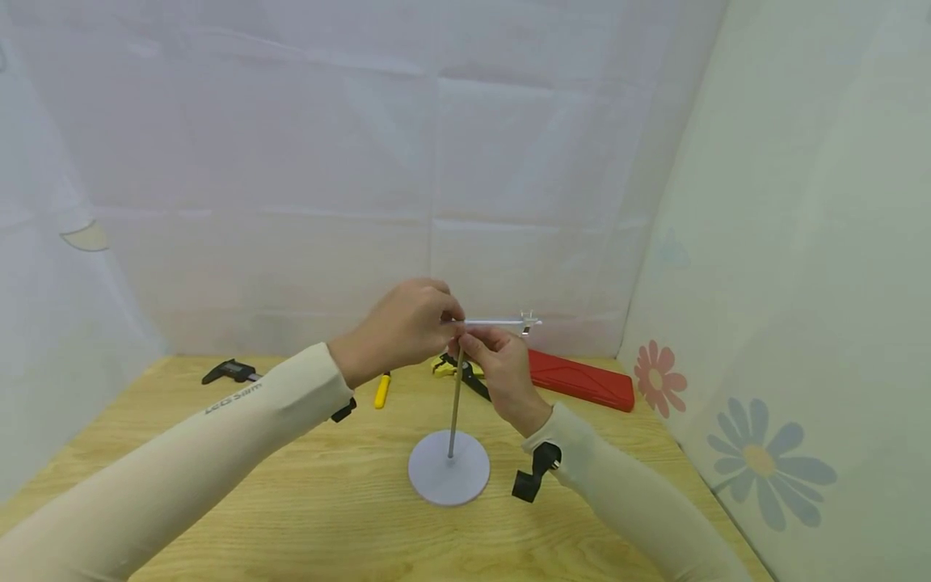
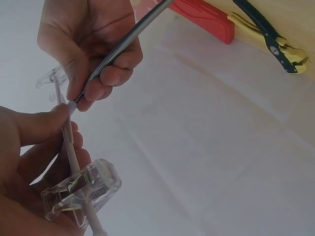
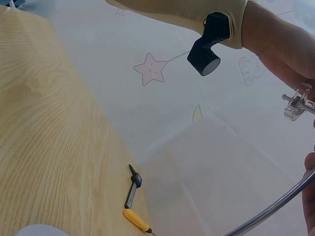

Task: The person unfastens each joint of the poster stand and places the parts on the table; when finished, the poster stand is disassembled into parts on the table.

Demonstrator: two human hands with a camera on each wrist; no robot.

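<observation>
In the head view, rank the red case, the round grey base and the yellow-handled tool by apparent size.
1. Red case
2. Round grey base, nearer the camera, so close to the case
3. Yellow-handled tool

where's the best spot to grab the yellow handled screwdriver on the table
Take the yellow handled screwdriver by its yellow handle, the thickest part, pinching across it from above. It lies flat on the wooden table, so only the top and sides are open to the fingers. Come from the near side: the left hand and its sleeve hang close over its far end.
</observation>
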